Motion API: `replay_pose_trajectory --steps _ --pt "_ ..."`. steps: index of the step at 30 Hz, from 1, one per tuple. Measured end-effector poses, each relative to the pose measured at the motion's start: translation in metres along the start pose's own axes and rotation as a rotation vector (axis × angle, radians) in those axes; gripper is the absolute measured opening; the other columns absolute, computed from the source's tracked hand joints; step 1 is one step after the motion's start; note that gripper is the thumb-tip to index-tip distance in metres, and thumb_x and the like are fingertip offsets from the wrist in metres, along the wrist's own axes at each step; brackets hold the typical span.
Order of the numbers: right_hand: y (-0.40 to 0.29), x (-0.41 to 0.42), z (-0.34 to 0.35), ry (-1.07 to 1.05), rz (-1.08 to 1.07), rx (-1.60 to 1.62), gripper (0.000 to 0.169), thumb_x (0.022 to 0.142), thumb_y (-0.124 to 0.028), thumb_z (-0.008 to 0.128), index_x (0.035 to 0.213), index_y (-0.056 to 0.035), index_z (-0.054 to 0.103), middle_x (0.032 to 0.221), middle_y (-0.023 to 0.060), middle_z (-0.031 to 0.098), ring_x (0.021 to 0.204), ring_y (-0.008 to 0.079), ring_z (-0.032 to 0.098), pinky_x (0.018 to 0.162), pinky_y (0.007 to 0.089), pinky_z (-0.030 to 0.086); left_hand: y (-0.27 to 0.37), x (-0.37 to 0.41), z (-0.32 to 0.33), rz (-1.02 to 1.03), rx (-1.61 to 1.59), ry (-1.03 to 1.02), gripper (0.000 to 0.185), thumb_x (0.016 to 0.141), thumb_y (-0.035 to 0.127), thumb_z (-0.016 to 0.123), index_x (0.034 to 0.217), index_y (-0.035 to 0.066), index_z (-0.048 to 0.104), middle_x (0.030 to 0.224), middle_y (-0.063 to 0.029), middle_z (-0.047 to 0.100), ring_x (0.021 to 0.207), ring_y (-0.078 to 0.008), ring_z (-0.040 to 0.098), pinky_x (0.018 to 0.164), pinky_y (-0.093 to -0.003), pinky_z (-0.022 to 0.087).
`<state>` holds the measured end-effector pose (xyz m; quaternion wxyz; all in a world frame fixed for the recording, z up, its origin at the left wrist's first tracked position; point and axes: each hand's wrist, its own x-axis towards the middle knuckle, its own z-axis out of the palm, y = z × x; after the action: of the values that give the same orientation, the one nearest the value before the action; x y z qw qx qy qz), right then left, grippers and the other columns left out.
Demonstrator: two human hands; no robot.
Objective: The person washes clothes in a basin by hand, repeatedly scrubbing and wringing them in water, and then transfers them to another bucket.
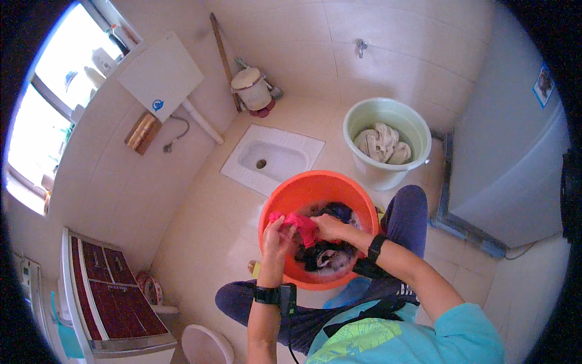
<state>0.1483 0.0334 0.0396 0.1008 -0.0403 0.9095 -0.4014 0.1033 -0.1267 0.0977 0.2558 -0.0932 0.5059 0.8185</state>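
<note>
An orange plastic tub stands on the floor between my knees. Above its inside, my left hand grips the left end of a bright pink cloth, and my right hand holds the right side of the same cloth. Beneath the hands lie dark wet clothes in sudsy water, with a pale grey piece among them near the front. Some of the clothes are hidden by my hands and right forearm.
Behind the tub, a squat toilet is set in the floor. A pale green bucket with light cloth stands back right, near a grey appliance-like cabinet. A dark red cabinet and a round pale basin are at left.
</note>
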Motion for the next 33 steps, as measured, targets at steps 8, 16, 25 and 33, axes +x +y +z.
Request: replay_pose_trajectory --steps 8,16,25,33 --pt "0.054 0.002 -0.056 0.166 0.060 0.057 0.019 0.067 -0.012 0.044 0.080 -0.0035 0.056 0.072 0.0130 0.056 0.068 0.0227 0.054 0.063 0.0317 0.041 0.005 0.028 -0.048 -0.021 -0.040 0.026 0.010 0.076 0.009 0.049 0.084 0.004 0.047 0.074 -0.0075 0.054 0.064 -0.0181 0.055 0.054 -0.0323 0.049" --pt "0.029 0.005 -0.062 0.107 0.174 0.517 0.020 0.072 -0.020 0.050 0.074 -0.0010 0.054 0.065 0.0044 0.053 0.061 0.0124 0.047 0.057 0.0283 0.039 -0.033 0.030 -0.023 -0.120 -0.018 0.081 0.025 0.073 0.006 0.050 0.096 0.000 0.041 0.078 -0.0109 0.053 0.066 -0.0217 0.053 0.056 -0.0291 0.047" --pt "0.006 0.018 -0.037 0.105 0.262 0.530 0.028 0.061 -0.026 0.066 0.072 -0.0030 0.055 0.066 0.0067 0.055 0.059 0.0150 0.051 0.053 0.0299 0.041 -0.090 0.032 -0.003 0.006 0.834 -0.194 0.029 0.073 0.014 0.054 0.098 0.001 0.047 0.079 -0.0035 0.054 0.067 -0.0128 0.050 0.059 -0.0233 0.041" --pt "0.039 0.009 -0.046 0.038 0.102 0.306 0.027 0.052 -0.017 0.068 0.072 -0.0026 0.057 0.067 0.0096 0.057 0.058 0.0207 0.054 0.055 0.0319 0.043 -0.059 0.039 -0.023 -0.203 0.039 -0.127 0.012 0.075 0.014 0.047 0.081 0.005 0.052 0.072 -0.0029 0.054 0.069 -0.0125 0.051 0.063 -0.0241 0.041"
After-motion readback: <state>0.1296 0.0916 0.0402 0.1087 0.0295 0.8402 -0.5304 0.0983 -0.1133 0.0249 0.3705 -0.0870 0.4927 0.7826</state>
